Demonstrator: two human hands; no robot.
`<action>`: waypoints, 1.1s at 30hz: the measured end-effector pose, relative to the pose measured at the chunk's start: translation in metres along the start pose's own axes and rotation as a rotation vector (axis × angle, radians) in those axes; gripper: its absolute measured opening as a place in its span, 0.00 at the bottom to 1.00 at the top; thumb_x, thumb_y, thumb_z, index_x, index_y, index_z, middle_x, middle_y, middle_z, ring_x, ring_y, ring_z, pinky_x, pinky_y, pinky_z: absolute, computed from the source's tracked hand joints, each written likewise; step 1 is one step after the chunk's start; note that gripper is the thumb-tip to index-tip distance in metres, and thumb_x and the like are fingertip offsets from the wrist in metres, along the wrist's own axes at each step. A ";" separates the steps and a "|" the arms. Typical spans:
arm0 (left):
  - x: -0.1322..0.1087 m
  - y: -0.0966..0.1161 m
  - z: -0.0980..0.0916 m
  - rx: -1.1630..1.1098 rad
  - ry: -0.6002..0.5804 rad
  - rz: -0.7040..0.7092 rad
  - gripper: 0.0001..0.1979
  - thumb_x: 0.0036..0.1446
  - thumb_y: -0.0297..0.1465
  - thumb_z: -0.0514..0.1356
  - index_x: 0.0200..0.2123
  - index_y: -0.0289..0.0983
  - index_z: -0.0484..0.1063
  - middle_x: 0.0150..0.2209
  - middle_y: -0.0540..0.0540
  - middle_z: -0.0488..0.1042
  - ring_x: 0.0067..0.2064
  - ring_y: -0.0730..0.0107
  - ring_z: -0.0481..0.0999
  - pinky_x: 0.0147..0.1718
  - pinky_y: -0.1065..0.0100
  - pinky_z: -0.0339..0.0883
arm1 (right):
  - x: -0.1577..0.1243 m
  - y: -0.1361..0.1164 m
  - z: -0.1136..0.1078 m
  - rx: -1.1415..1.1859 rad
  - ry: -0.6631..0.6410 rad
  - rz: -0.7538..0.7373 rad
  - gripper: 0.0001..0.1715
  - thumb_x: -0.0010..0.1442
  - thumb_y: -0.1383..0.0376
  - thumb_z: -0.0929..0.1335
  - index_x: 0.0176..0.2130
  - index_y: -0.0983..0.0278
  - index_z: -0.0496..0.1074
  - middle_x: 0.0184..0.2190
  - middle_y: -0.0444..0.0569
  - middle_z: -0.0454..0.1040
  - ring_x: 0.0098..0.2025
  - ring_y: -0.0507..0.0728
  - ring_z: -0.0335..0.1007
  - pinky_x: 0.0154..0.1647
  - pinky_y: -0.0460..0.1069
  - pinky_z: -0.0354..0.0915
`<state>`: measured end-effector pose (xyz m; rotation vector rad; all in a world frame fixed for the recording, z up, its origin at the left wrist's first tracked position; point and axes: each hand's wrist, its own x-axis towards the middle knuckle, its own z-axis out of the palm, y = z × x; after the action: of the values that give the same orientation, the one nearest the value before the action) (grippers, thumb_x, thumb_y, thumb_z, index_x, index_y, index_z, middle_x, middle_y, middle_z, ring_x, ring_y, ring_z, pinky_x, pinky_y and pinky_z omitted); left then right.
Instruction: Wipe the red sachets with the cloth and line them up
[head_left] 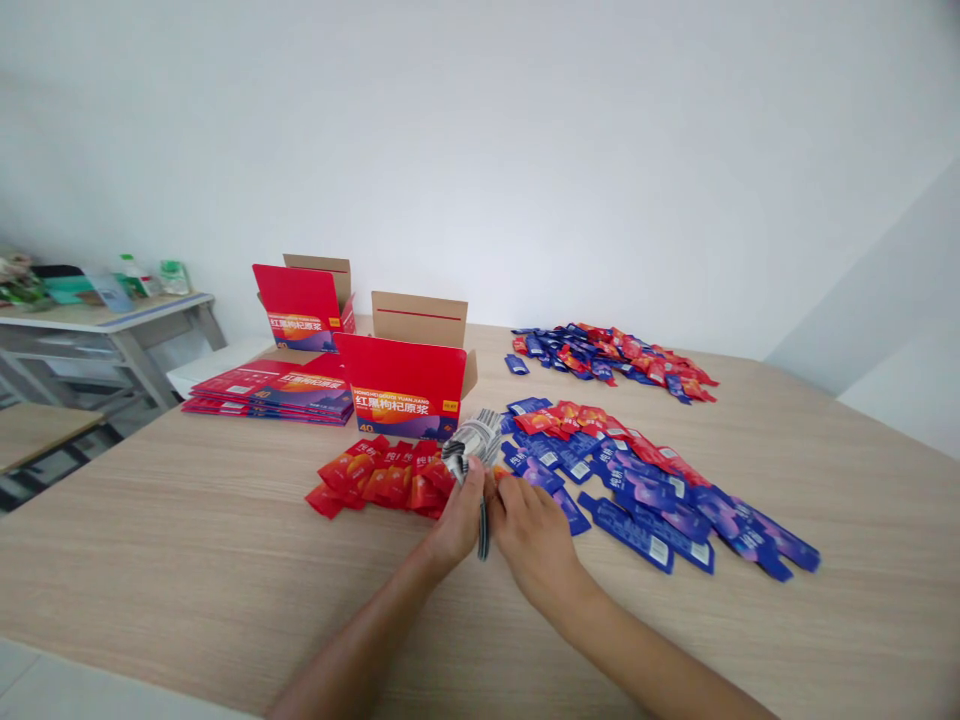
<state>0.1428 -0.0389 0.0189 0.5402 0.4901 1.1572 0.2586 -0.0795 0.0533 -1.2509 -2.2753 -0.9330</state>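
My left hand (459, 515) is closed around a bunched grey-and-white striped cloth (478, 435), with a dark strip of it hanging below the fingers. Pressed up against it, my right hand (536, 530) has curled fingers pinching at the cloth's lower side; the fingertips are partly hidden. Behind my left hand lies a row of red sachets (390, 477). Blue sachets (634, 525) spread over the table to the right of my right hand, with more red sachets (592, 418) among them. An open red carton (405, 385) stands just beyond the cloth.
A second open carton (304, 310) stands farther back, behind a stack of flattened cartons (270, 388). At the table's far side is a mixed heap of red and blue sachets (607, 352). A side desk (105, 315) with bottles stands at left, by the wall (525, 150).
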 end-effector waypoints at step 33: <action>-0.018 0.026 0.021 -0.232 -0.052 -0.186 0.31 0.63 0.49 0.52 0.57 0.30 0.71 0.46 0.35 0.80 0.47 0.51 0.80 0.49 0.55 0.71 | 0.010 0.038 0.003 0.410 0.223 0.369 0.20 0.64 0.58 0.69 0.53 0.63 0.71 0.56 0.62 0.67 0.58 0.68 0.64 0.55 0.66 0.62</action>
<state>0.1312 -0.0505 0.0534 0.3155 0.3476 1.0027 0.2855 -0.0569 0.0710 -1.2466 -1.8525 -0.4214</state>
